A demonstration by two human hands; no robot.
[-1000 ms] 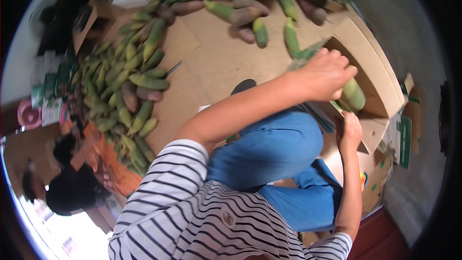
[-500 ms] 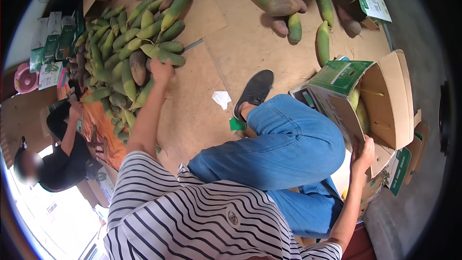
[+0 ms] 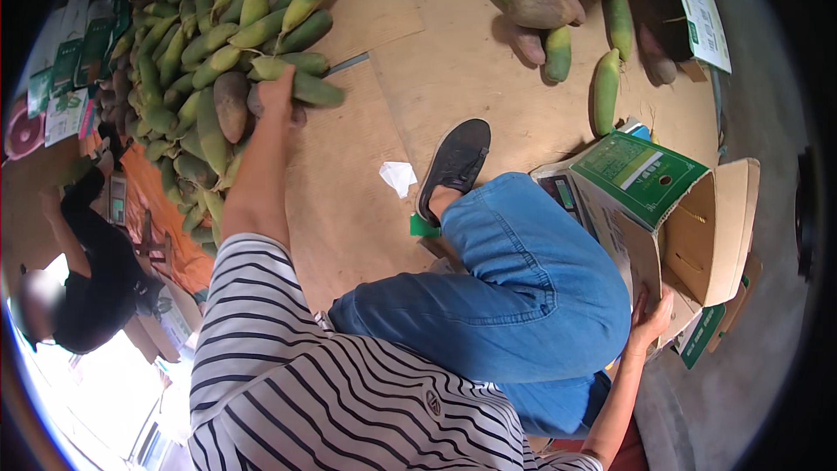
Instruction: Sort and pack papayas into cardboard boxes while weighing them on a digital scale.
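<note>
At nine o'clock a person in black crouches. The left hand reaches to eleven o'clock, fingers closed on a green fruit at the heap's edge. The right hand, at four o'clock, presses flat against the cardboard box.
</note>
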